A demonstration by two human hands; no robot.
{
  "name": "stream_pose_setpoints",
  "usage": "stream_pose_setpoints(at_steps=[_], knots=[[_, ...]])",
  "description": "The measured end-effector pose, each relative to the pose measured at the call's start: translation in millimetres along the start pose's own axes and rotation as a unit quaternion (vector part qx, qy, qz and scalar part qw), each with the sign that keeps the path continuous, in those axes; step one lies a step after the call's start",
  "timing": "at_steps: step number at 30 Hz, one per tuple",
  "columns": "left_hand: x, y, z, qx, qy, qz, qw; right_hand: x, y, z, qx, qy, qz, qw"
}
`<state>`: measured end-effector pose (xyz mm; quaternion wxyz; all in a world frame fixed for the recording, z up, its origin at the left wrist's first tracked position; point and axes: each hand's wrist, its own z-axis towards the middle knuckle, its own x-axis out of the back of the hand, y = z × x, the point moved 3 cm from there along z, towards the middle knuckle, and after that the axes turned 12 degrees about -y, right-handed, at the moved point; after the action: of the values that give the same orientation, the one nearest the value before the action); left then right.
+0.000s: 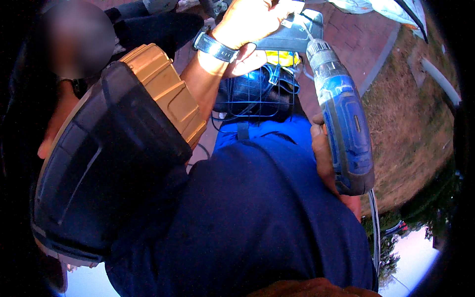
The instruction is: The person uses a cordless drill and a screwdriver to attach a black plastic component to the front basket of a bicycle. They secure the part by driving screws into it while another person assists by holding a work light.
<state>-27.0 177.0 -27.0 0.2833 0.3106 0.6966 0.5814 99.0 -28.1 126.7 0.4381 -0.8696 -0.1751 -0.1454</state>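
Observation:
My right hand (pixel 320 143) grips a blue cordless drill (pixel 346 123), its chuck pointing up and away from me. The thin drill bit (pixel 308 30) ends beside a dark flat box (pixel 297 37) at the top. My left hand (pixel 250 22), with a watch (pixel 215 48) on the wrist, reaches over the box. Its fingers are closed round a small pale piece (pixel 297 7) near the bit's tip; its kind is unclear. More fingers (pixel 247 62) show below the box; whose they are I cannot tell.
A wire basket (pixel 257 116) under the box holds dark and yellow things. A large black and tan ribbed object (pixel 114 148) covers the left. Another person's hand (pixel 57 116) is beyond it. Brick paving (pixel 356 44) and dry grass (pixel 410 133) lie to the right.

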Motion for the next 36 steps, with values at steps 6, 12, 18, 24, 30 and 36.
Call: stream_pose_setpoints(at_steps=[6, 12, 18, 24, 30, 36], knots=[[1, 4, -1, 0.003, 0.005, 0.038, 0.999, -3, -4, 1, -0.009, 0.027, -0.002, 1.0], [1, 5, -1, 0.005, -0.002, 0.016, 1.0, -3, 1, 0, 0.006, 0.021, -0.053, 0.998], [2, 2, -1, -0.003, -0.012, 0.025, 1.0, -5, 2, -1, 0.001, 0.046, 0.085, 0.995], [3, 4, -1, -0.009, 0.0, 0.058, 0.998, -3, 0, -3, -0.031, 0.015, 0.027, 0.999], [2, 6, -2, 0.004, 0.0, 0.06, 0.998, -9, 6, -5, -0.057, 0.035, 0.086, 0.994], [1, 3, 0, -0.014, 0.001, 0.055, 0.998, -6, -2, -3, -0.027, 0.032, 0.055, 0.998]])
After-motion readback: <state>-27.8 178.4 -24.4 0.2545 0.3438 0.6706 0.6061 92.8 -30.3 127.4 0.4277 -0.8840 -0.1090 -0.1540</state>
